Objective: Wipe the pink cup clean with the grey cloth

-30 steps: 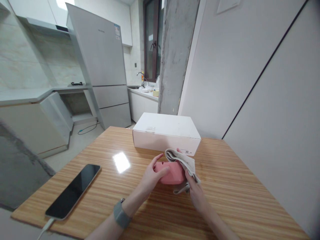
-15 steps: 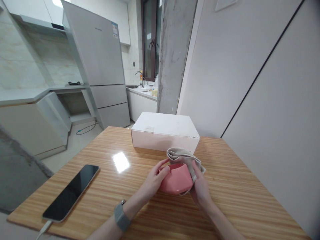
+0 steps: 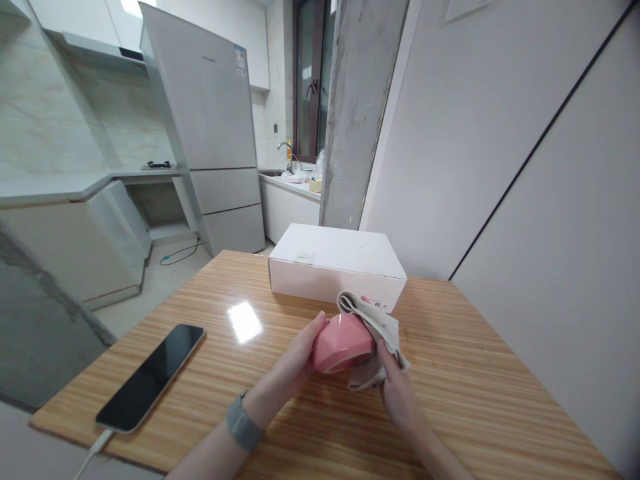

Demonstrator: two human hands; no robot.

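Over the middle of the wooden table (image 3: 210,373) I hold a small pink bowl-like object (image 3: 340,341) between both hands. My left hand (image 3: 299,357) grips its left side, fingers curled round it; a grey band sits on that wrist. My right hand (image 3: 397,387) presses a folded beige cloth (image 3: 373,327) against the pink object's right side and top. The pink object is turned so that its smooth outer side faces me.
A closed white cardboard box (image 3: 337,267) lies just behind my hands. A dark phone (image 3: 150,377) on a cable rests near the table's left edge. A white wall runs along the right; a fridge (image 3: 210,127) and kitchen counters stand beyond.
The pink object has been turned in my hands, its opening no longer showing. The cloth has shifted over its right side with my right hand.
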